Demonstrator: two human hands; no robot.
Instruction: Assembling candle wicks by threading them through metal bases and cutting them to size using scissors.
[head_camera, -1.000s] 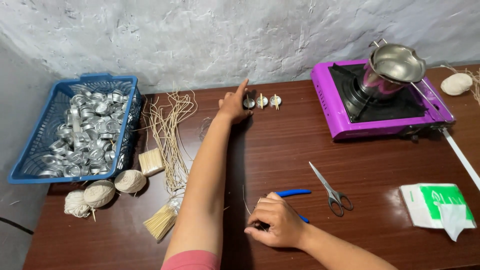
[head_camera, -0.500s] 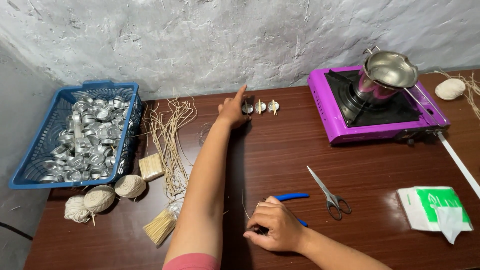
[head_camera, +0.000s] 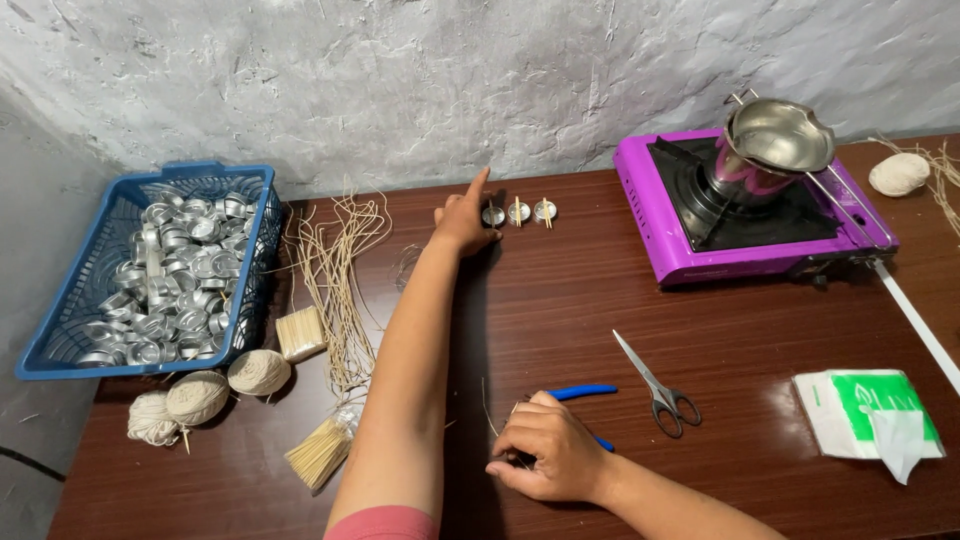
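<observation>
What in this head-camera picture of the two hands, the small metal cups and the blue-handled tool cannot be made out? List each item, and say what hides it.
1. Blue-handled tool, head view: its working end lies under the right hand.
2. Left hand, head view: whether its fingertips touch the nearest of the small metal cups is too small to tell.
3. Metal pot on the purple stove: contents not readable.
4. White strip: cut off by the right edge.

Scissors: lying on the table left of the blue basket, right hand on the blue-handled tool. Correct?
Not quite. In the head view the scissors lie far right of the basket, near the right hand, which rests on the blue-handled tool.
</observation>
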